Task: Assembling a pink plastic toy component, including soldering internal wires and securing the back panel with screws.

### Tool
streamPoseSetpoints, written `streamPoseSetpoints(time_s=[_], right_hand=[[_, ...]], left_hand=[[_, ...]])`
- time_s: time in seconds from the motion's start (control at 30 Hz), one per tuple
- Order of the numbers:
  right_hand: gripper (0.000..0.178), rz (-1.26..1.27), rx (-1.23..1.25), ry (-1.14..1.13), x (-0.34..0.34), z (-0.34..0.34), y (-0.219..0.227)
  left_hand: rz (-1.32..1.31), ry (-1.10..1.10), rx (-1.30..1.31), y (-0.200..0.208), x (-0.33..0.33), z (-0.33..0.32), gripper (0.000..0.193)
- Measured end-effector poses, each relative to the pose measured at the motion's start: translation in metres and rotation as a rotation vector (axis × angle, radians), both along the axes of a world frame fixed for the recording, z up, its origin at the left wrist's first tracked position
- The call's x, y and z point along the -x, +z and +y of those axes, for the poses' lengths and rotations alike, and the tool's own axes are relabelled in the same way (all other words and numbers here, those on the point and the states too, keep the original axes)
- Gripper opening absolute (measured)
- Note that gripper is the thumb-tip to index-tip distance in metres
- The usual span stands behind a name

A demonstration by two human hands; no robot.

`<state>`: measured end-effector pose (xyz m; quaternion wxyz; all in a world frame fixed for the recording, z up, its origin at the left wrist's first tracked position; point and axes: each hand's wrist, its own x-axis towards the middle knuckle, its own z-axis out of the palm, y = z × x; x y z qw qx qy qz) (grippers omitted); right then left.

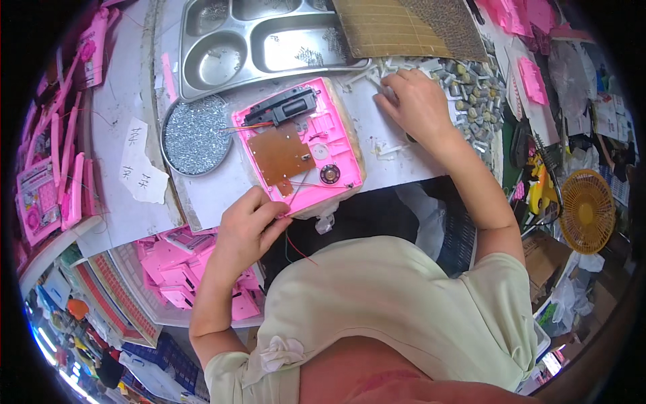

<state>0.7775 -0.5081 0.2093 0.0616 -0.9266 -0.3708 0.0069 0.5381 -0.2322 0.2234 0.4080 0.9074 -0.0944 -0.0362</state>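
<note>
A pink plastic toy housing [344,128] lies open on the table in front of me. Inside it are a brown circuit board [279,155], a black mechanism [286,108], a small round speaker [330,174] and thin wires. My left hand [247,225] pinches the housing's near left corner between thumb and fingers; red and green wires hang below. My right hand [418,108] is over the table right of the housing, thumb and index finger apart, beside small white plastic pieces [397,65]. Nothing shows between those fingertips. Several small grey cylindrical parts [471,94] are heaped beyond that wrist.
A round tin of small metal screws [196,138] stands left of the housing. Behind it sits a steel compartment tray [249,73], partly under cardboard [410,30]. Pink housings fill a crate [151,311] below the table and stack at far left [50,182].
</note>
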Motion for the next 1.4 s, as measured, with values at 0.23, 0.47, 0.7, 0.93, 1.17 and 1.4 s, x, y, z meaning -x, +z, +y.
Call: streamPoseSetpoints(time_s=[0.23, 0.47, 0.7, 0.93, 1.17, 1.4], right_hand=[[0.015, 0.158, -0.162, 0.02, -0.007, -0.009, 0.017], [0.016, 0.5, -0.508, -0.153, 0.013, -0.039, 0.037], [0.016, 0.981, -1.04, -0.216, 0.018, -0.032, 0.034], [0.03, 0.625, -0.882, 0.225, 0.03, 0.017, 0.056], [0.034, 0.451, -0.979, 0.476, 0.074, 0.046, 0.044], [0.038, 0.363, -1.001, 0.514, 0.089, 0.044, 0.048]], left_hand=[[-0.23, 0.031, -0.263, 0.041, -0.146, 0.036, 0.012], [-0.453, -0.304, -0.51, -0.014, -0.259, 0.033, 0.02], [-0.302, -0.155, -0.495, -0.004, -0.253, 0.032, 0.023], [0.089, 0.363, 0.6, 0.037, -0.152, 0.01, 0.022], [0.171, 0.479, 1.32, 0.014, -0.051, -0.04, 0.018], [0.152, 0.546, 1.382, 0.016, -0.03, -0.052, 0.017]])
